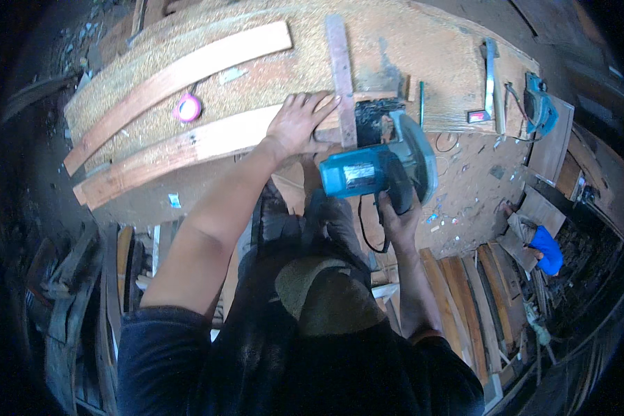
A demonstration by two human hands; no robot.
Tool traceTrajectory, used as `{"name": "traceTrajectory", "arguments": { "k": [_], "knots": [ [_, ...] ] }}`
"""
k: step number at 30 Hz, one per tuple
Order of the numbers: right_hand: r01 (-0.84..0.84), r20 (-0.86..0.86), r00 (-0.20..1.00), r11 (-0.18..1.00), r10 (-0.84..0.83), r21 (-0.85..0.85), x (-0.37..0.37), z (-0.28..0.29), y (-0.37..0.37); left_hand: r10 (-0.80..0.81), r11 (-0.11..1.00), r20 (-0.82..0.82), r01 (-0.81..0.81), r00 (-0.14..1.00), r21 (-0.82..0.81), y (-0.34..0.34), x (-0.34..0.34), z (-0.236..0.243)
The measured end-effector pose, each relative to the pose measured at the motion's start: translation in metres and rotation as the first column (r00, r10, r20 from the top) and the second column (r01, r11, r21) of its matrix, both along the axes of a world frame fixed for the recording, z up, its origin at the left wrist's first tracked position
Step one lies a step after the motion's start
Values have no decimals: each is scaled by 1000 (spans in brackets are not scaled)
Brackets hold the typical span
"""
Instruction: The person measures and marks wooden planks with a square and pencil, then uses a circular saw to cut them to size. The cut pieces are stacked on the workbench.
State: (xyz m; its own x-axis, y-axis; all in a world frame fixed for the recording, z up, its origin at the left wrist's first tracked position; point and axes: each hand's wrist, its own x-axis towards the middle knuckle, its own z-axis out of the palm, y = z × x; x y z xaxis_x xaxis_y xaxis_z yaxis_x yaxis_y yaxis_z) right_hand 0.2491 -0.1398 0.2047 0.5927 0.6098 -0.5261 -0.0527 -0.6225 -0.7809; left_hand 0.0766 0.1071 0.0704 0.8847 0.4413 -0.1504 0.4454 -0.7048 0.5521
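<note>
My left hand (292, 125) grips a pale curved board (152, 152) near its right end, fingers over the far edge, beside a narrow wooden strip (338, 48) lying crosswise. My right hand (399, 216) is closed round the handle of a teal circular saw (353, 173). The saw's black base plate (373, 119) rests on the board's right end, along the strip; the blade is hidden.
The workbench (430, 48) holds another curved board (208, 59), a pink tape measure (188, 107), a metal square (490, 73) and a teal power tool (537, 104). Stacked planks (464, 305) line the floor. A blue-clad person (544, 246) crouches at right.
</note>
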Motion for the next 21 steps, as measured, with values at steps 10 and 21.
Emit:
{"name": "traceTrajectory", "arguments": {
  "k": [10,21],
  "knots": [
    [-80,12,997,997,80,2,-2,-6,2,7,998,36,-9,999,58,-7,-5,-18],
    [-133,79,988,991,130,31,-2,-2,17,9,995,46,-14,999,103,-10,-5,-26]
  ]
}}
